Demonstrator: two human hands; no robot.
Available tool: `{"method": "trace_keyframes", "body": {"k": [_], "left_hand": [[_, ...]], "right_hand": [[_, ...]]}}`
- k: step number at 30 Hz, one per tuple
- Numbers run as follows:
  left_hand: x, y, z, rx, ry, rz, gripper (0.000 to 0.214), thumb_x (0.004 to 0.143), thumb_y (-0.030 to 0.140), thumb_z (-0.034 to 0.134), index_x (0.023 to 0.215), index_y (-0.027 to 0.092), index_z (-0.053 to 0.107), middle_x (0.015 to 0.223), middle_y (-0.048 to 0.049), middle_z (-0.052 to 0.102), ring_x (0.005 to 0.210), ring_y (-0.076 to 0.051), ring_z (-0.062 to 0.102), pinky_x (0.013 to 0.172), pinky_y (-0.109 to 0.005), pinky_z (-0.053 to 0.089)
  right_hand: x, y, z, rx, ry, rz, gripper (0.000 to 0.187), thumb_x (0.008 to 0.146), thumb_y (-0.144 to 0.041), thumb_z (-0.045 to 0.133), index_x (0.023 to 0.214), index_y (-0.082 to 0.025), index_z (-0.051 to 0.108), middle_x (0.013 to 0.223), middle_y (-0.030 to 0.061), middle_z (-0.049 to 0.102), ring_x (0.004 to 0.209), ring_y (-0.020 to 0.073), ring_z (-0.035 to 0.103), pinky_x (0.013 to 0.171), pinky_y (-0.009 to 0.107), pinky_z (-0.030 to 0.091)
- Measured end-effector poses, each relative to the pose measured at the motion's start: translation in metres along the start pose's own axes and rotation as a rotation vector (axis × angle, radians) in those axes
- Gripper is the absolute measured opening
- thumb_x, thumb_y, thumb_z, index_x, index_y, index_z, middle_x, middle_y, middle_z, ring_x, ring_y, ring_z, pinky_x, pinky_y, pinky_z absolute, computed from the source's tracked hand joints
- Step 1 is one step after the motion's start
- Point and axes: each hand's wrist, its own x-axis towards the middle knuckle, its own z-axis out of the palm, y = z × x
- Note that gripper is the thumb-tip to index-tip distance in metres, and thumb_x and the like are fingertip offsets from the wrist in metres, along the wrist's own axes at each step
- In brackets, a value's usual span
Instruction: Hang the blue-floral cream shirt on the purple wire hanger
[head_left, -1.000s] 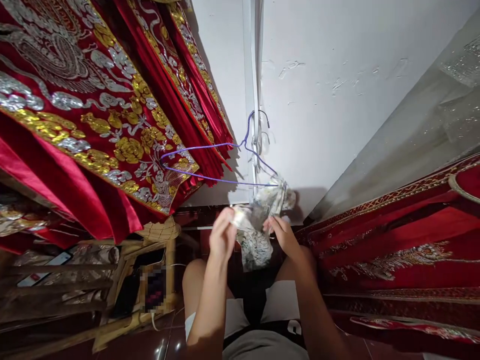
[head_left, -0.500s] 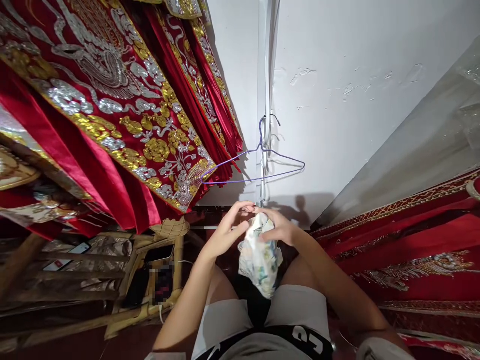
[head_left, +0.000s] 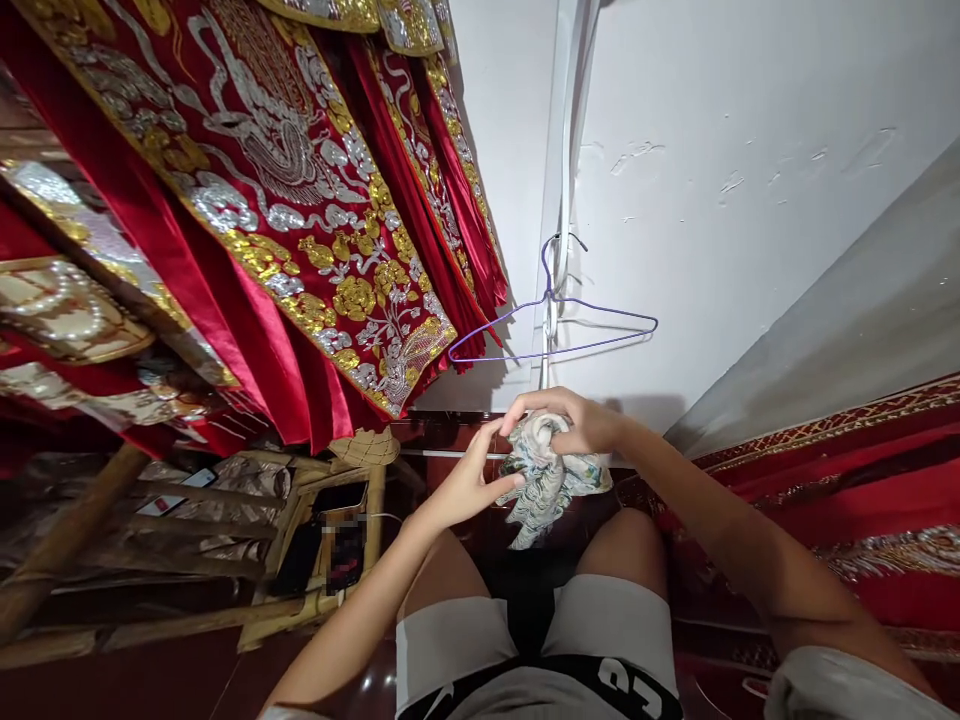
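A bunched white cloth point(head_left: 553, 485) with a green, blue and yellow pattern is twisted into a coil at its top, with gathered folds hanging below. My right hand point(head_left: 589, 425) curls over the coil from the right, its thumb pressed at the centre and its fingers over the top. At the cloth's left edge, my left hand point(head_left: 474, 478) has its thumb on the folds and its fingers against the upper side. The cloth hangs above my knees, clear of my lap. Just beyond it, a purple wire hanger point(head_left: 553, 355) hangs bare against the wall.
Red garments point(head_left: 352, 300) with gold and silver embroidery hang at the left. A bamboo rack point(head_left: 375, 540) stands below them, with phones point(head_left: 345, 550) and a woven hat point(head_left: 365, 447) on it. More red embroidered fabric point(head_left: 900, 500) lies at the right. White wall point(head_left: 720, 130) rises ahead.
The cloth hung long and loose before; now it is gathered into a twisted coil. My right hand has moved over its top. The view has shifted a little to the left.
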Motion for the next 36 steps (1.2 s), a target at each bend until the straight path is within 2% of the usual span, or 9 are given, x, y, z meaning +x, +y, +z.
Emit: {"method": "trace_keyframes", "body": {"k": [3,7,12,15,20,23,26,30,36], "left_hand": [[0.013,0.002,0.004,0.039,-0.188,-0.024,0.020,0.093,0.036,0.064,0.100,0.018,0.070,0.089,-0.0048,0.069,0.084,-0.021,0.064,0.080,-0.032,0.052],[0.020,0.004,-0.007,0.064,-0.266,-0.098,0.026,0.097,0.040,0.055,0.091,0.017,0.067,0.076,0.0002,0.063,0.066,-0.015,0.054,0.065,-0.025,0.042],[0.016,0.003,-0.046,0.506,-0.279,-0.169,0.036,0.097,0.048,0.050,0.076,0.021,0.062,0.059,0.0008,0.055,0.054,-0.017,0.051,0.057,-0.026,0.032],[0.019,-0.001,-0.063,0.670,-0.294,-0.159,0.032,0.097,0.039,0.047,0.073,0.023,0.061,0.061,-0.0028,0.062,0.057,-0.021,0.058,0.061,-0.028,0.037],[0.050,-0.008,-0.087,0.802,-0.310,-0.125,0.016,0.086,0.029,0.056,0.075,0.023,0.066,0.096,-0.0138,0.077,0.097,-0.030,0.072,0.091,-0.037,0.052],[0.075,0.000,-0.102,0.878,-0.228,-0.134,0.019,0.087,0.028,0.050,0.080,0.020,0.065,0.135,-0.0201,0.067,0.135,-0.033,0.057,0.113,-0.044,0.042],[0.097,0.015,-0.104,0.839,-0.078,-0.075,0.031,0.094,0.027,0.039,0.102,0.018,0.067,0.155,-0.0162,0.051,0.150,-0.028,0.040,0.117,-0.042,0.040],[0.123,0.024,-0.089,0.784,0.074,-0.077,0.044,0.097,0.027,0.035,0.129,0.019,0.064,0.143,-0.0138,0.063,0.135,-0.029,0.058,0.111,-0.044,0.046],[0.140,-0.006,-0.092,0.953,-0.127,-0.363,0.031,0.090,0.024,0.045,0.096,0.019,0.075,0.102,-0.0179,0.076,0.100,-0.036,0.072,0.088,-0.043,0.053]], "right_hand": [[-0.004,-0.001,0.001,-0.182,-0.025,0.020,0.049,0.061,-0.014,0.055,0.106,-0.022,0.070,0.087,-0.0013,0.069,0.072,0.0160,0.058,0.068,0.025,0.045],[-0.016,0.012,-0.025,-0.558,0.240,0.080,0.052,0.062,-0.009,0.056,0.109,-0.025,0.069,0.060,-0.0084,0.048,0.051,0.0114,0.036,0.055,0.024,0.031],[-0.030,0.060,-0.082,-0.630,0.567,0.240,0.069,0.069,-0.012,0.052,0.137,-0.023,0.059,0.080,0.0011,0.066,0.060,0.0174,0.050,0.059,0.028,0.035],[-0.035,0.094,-0.096,-0.639,0.579,0.277,0.052,0.073,-0.014,0.049,0.121,-0.021,0.068,0.099,0.0079,0.072,0.078,0.0221,0.059,0.068,0.030,0.039],[-0.053,0.106,-0.094,-0.764,0.639,0.384,0.009,0.068,-0.021,0.050,0.073,-0.022,0.058,0.061,0.0013,0.057,0.058,0.0176,0.044,0.057,0.029,0.026],[-0.068,0.089,-0.095,-0.713,0.670,0.419,0.003,0.063,-0.023,0.050,0.066,-0.022,0.050,0.057,-0.0014,0.051,0.057,0.0157,0.040,0.055,0.028,0.023],[-0.078,0.074,-0.089,-0.593,0.679,0.455,0.005,0.058,-0.024,0.048,0.062,-0.022,0.046,0.057,-0.0025,0.046,0.058,0.0147,0.038,0.054,0.027,0.022],[-0.080,0.068,-0.070,-0.431,0.645,0.334,0.008,0.065,-0.028,0.046,0.061,-0.022,0.043,0.059,-0.0026,0.042,0.062,0.0147,0.039,0.056,0.027,0.026],[-0.085,0.060,-0.065,-0.495,0.698,0.410,0.018,0.073,-0.027,0.048,0.061,-0.022,0.036,0.057,-0.0038,0.035,0.058,0.0134,0.033,0.055,0.029,0.022]]}}
